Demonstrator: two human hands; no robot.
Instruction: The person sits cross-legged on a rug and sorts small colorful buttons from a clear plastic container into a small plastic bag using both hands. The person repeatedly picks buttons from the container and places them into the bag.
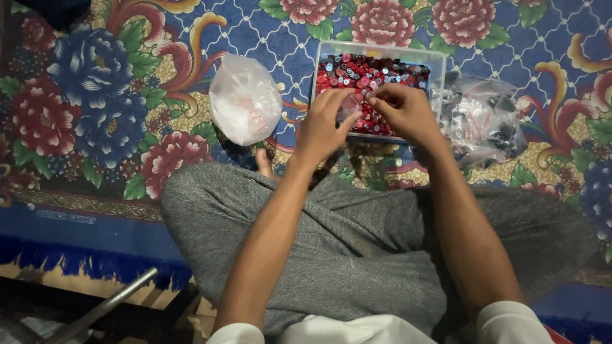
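A clear plastic tray [380, 51] full of small red and dark round pieces lies on the carpet in front of my crossed legs. My left hand [322, 124] hovers over the tray's near edge, pinching a small clear plastic bag [348, 107] between thumb and fingers. My right hand [401, 109] meets it from the right, fingertips closed on something small at the bag's mouth; what it pinches is too small to tell.
A knotted white plastic bag [245, 99] sits left of the tray. A crumpled clear bag with dark pieces [484, 121] lies to the right. The flowered blue carpet [95, 95] ends at a fringe, with a metal bar [108, 306] at the bottom left.
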